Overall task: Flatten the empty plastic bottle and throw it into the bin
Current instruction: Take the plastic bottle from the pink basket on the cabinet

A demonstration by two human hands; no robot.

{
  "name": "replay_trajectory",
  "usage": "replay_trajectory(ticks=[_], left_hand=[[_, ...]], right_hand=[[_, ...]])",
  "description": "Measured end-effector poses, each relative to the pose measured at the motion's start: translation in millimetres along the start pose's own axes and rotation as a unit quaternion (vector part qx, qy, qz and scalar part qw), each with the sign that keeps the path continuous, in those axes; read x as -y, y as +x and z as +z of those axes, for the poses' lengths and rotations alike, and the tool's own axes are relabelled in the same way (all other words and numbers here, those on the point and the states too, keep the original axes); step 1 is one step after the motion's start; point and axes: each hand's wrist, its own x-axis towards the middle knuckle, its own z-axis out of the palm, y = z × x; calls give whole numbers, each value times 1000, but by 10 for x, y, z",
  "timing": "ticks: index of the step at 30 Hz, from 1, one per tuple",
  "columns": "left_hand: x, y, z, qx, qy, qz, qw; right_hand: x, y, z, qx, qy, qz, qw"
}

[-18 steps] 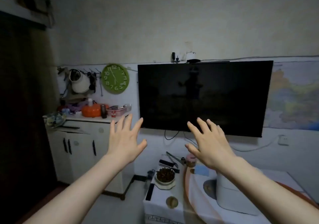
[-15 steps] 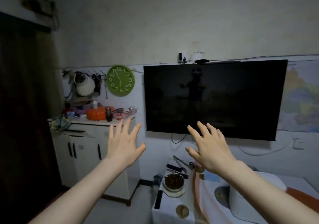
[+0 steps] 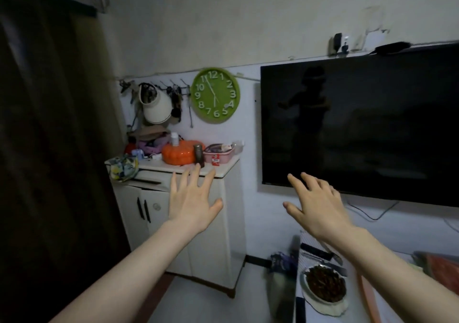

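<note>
Before white cabinet (image 3: pixel 198 235), left hand (image 3: pixel 192 202) spread empty

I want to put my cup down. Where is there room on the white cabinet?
The cabinet top is bare only along its front edge, before the orange pumpkin jar and pink basket. Behind them it is crowded. The left hand hovers in front.

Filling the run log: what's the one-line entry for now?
left hand: open, empty | right hand: open, empty | bottle: not in view | bin: not in view

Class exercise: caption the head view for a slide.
Both bare hands, left hand and right hand, raised open and empty before a green clock.
</note>
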Motion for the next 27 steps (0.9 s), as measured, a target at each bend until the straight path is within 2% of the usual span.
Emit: replay_trajectory(ticks=[4,13,20,27], left_hand=[[348,542,508,12,-4,-8,1000],[1052,2113,1522,-18,25,-41,999],[1462,3127,2319,-7,29,-44,999],[1801,4450,3237,-30,-12,69,997]], right_hand=[[139,821,431,6,3,-15,1000],[247,2866,1306,41,-3,-52,998],[426,4057,1871,71,-20,-65,995],[563,5148,2576,68,-35,-15,997]])
